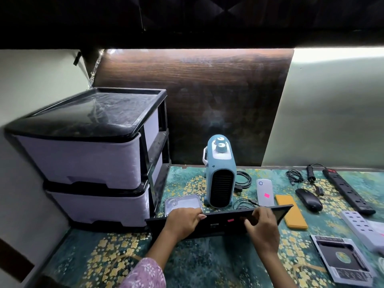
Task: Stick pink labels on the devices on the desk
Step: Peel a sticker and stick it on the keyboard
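Observation:
A flat black device stands tilted on its edge at the middle of the desk, with a small pink label on the side facing me. My left hand grips its top edge on the left. My right hand holds the top edge further right, fingers over the face beside the label. A white power bank behind it carries another pink label. Also on the desk are a blue heater, a silver hard drive and a black mouse.
A two-drawer plastic unit fills the left side. To the right lie an orange case, cables, a black power strip, a white power strip and a drive caddy. The floral desk mat shows in front.

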Demonstrator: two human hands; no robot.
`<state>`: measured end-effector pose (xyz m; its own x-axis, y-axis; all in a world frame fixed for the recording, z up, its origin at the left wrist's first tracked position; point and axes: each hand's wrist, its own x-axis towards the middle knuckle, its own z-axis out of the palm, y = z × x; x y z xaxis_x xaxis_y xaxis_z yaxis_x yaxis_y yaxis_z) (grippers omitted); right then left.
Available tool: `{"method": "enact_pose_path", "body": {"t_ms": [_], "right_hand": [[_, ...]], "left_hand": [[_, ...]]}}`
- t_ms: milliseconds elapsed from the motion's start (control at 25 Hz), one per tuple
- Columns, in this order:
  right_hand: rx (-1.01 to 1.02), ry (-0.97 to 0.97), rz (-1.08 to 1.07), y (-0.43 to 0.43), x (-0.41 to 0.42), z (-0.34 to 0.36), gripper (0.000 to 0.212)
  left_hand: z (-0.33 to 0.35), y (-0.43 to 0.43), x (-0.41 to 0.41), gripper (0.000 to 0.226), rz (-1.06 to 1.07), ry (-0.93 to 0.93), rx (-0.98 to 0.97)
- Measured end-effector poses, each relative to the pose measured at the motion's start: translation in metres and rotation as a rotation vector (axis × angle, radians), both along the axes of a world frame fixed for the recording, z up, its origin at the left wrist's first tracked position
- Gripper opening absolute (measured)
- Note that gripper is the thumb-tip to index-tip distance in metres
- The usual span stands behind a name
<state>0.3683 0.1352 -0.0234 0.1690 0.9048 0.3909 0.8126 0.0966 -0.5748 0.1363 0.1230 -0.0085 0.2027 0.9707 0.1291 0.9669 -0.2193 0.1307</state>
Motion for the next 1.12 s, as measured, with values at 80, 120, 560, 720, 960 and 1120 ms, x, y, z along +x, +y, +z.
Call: {"method": "enact_pose_path", "body": {"t_ms": [80, 120, 560, 720, 960, 1120], "right_hand": [[0.093, -0.198, 0.023, 0.001, 0.001, -0.004, 0.060], [0.108, -0.295, 0.088, 0.002, 0.000, -0.005, 0.070], [-0.336, -0.392, 0.659, -0.037, -0.002, -0.022, 0.040], [-0.398, -0.431, 0.692, -0.061, 0.006, -0.039, 0.050], [-0.470, -0.293, 0.668, -0.066, 0.015, -0.058, 0.023], [-0.508, -0.079, 0.574, -0.068, 0.017, -0.053, 0.018]], "left_hand": [[-0.003, -0.003, 0.000, 0.049, 0.001, -0.028, 0.041], [-0.005, -0.006, 0.001, 0.054, 0.005, -0.055, 0.069], [-0.071, -0.070, 0.010, 0.050, -0.167, 0.064, 0.212], [-0.089, -0.083, 0.016, 0.051, -0.246, 0.162, 0.121], [-0.104, -0.096, 0.028, 0.055, -0.293, 0.136, 0.000], [-0.085, -0.093, 0.027, 0.047, -0.147, -0.078, -0.054]]}}
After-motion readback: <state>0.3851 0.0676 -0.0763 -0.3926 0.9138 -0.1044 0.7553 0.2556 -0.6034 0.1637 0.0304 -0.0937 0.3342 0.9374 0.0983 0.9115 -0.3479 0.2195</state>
